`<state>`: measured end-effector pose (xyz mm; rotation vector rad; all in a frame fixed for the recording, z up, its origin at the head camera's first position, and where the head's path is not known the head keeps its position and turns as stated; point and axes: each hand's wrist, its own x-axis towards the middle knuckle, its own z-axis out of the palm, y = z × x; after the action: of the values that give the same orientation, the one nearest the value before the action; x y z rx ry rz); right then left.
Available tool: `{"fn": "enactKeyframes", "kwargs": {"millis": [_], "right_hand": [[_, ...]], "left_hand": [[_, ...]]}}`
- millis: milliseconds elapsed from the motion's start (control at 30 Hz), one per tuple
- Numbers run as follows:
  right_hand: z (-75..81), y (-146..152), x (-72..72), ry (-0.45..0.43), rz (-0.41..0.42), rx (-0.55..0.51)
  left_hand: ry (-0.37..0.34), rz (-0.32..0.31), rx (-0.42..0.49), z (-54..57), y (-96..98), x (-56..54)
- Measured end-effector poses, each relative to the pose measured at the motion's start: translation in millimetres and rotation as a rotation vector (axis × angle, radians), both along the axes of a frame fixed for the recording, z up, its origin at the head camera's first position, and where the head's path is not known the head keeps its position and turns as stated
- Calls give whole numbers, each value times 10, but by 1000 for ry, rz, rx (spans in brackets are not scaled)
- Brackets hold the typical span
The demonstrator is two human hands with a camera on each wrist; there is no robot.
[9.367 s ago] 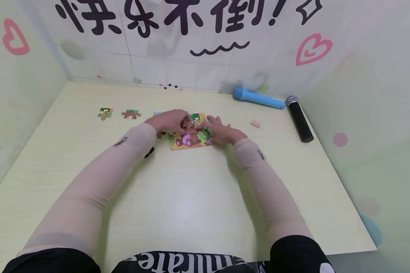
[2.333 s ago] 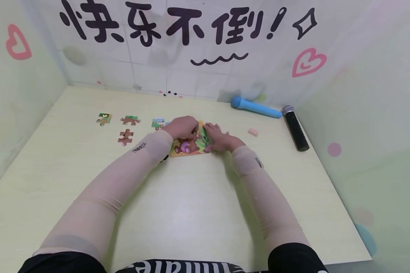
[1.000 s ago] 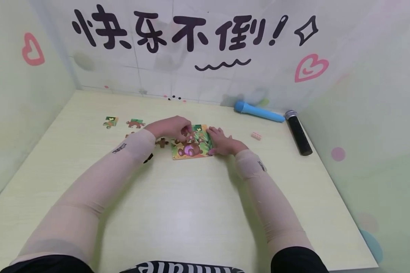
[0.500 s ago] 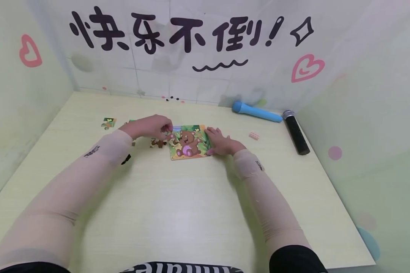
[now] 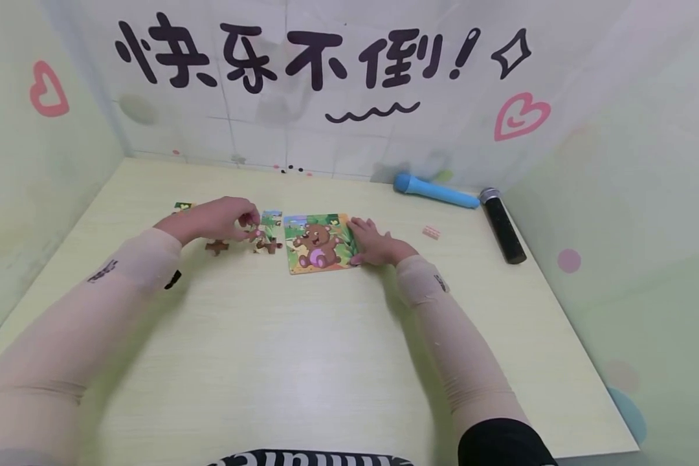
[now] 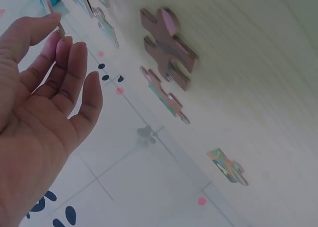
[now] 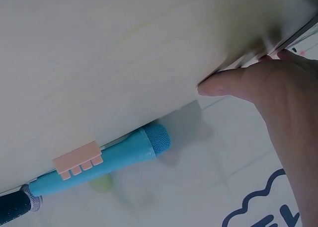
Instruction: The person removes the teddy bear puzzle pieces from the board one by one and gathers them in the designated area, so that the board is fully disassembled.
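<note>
A square puzzle board with a printed brown bear lies on the table. My right hand rests at its right edge, fingers spread and straight. In the right wrist view, the thumb lies along the thin edge. To the left of the board my left hand pinches a puzzle piece between thumb and fingertips. The piece shows edge-on in the left wrist view. Close by its fingertips lie loose pieces, one blue and green and one brown. A separate brown piece lies under the left forearm side.
More loose pieces lie at the far left, partly hidden by my left hand in the head view. A pink toy block, a blue toy microphone and a black microphone lie at the right. A printed cloth wall stands behind.
My left hand has moved left from over the board, carrying a pinched piece, so the whole bear picture now shows. My right hand stays at the board's right edge.
</note>
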<state>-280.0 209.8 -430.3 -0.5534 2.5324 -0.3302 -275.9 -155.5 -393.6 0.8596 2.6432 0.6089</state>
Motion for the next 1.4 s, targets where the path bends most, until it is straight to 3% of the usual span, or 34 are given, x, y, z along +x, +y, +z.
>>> {"fn": "enactKeyframes", "kwargs": {"millis": [300,533,900,1400], "right_hand": [[-2,-4,7,2,4,12],[-15,-4,5,2,1,6],[-2,-7,14,-10,9,7],[29,-6,50,-20,3,-5]], "left_hand": [[-14,70,-2,-3,-405,27],[9,63,-7,-42,-755,51],[-2,114,-32,-178,-1233,65],[-66,174,-31,-282,-1529,86]]}}
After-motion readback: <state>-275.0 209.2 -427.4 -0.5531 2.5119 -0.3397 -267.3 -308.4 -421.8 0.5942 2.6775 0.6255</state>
